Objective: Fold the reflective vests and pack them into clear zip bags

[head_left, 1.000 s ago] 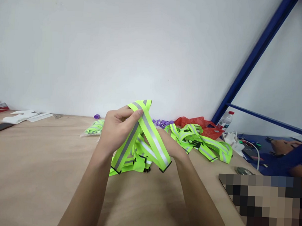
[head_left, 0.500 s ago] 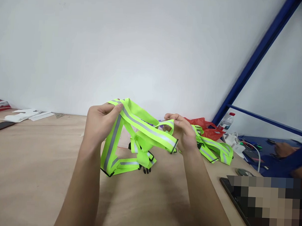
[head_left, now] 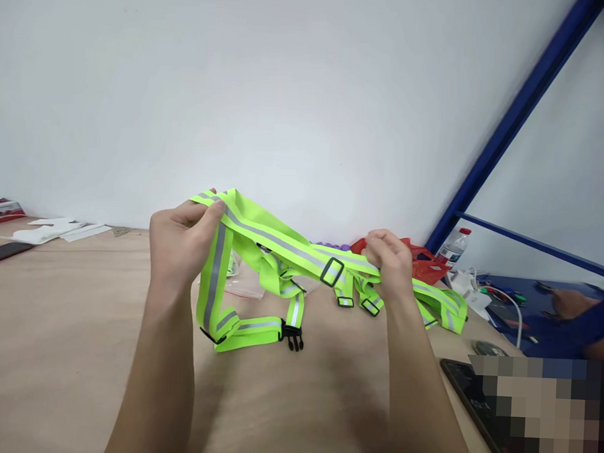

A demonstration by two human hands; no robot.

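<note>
Between my hands a neon-yellow reflective strap vest [head_left: 281, 242] with grey stripes is stretched above the table. My left hand [head_left: 184, 238] pinches its upper left corner, thumb in front. At the other end my right hand [head_left: 391, 260] is closed on a strap. A black slide buckle [head_left: 333, 272] sits on the taut strap, near my right hand. Lower loops dangle, and a black side-release buckle [head_left: 291, 333] hangs from them. More neon-yellow reflective straps [head_left: 441, 301] lie on the table to the right, partly behind my right wrist.
A clear plastic bag [head_left: 247, 284] lies behind the vest. A red plastic bag [head_left: 425, 262] and a bottle [head_left: 454, 246] stand at the back right. White papers [head_left: 59, 230] and a dark flat object [head_left: 3, 253] are at left, a phone [head_left: 469, 394] at right. Another person's hand [head_left: 571, 308] shows beyond.
My hands have moved apart, the left one leftward and the right one now closed on a strap. The strap is pulled straighter, and the lower loops hang more spread out.
</note>
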